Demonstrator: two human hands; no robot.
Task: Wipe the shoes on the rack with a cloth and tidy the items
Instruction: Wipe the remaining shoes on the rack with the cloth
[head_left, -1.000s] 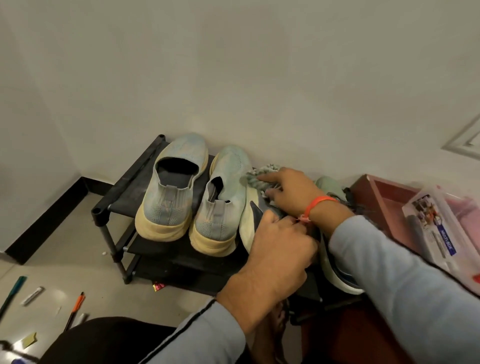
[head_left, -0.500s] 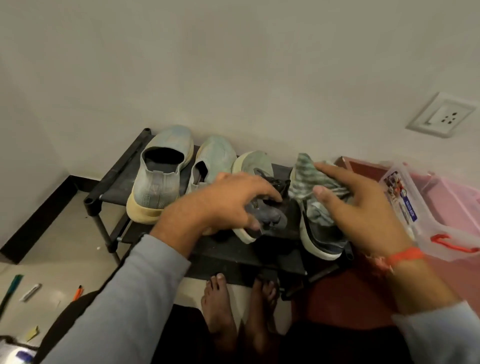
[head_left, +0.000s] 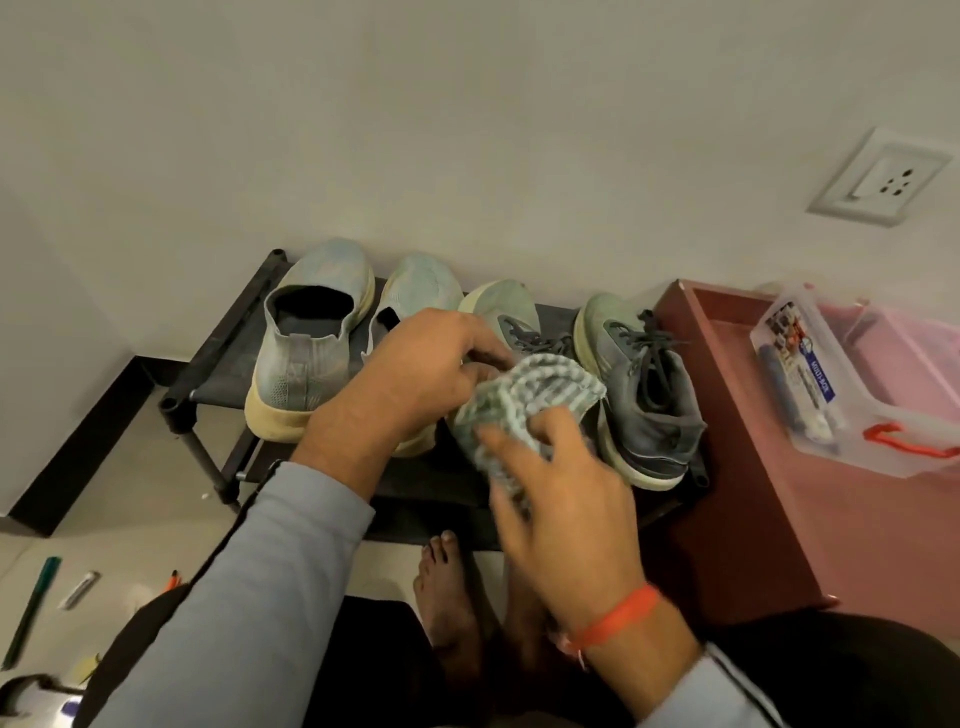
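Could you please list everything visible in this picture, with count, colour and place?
slip-on shoes: two, pale blue-grey with cream soles, left on the rack.
lace-up shoes: two, grey with dark laces, right on the rack.
rack: one, black, against the wall.
cloth: one, green-and-white striped, held over the lace-up shoes.
cabinet: one, reddish-brown, right of the rack.
plastic box: one, clear with red handle, on the cabinet.
wall socket: one, white, upper right.
pens: several, on the floor, lower left.
left hand: holds the cloth.
right hand: holds the cloth.
feet: bare, below the rack.
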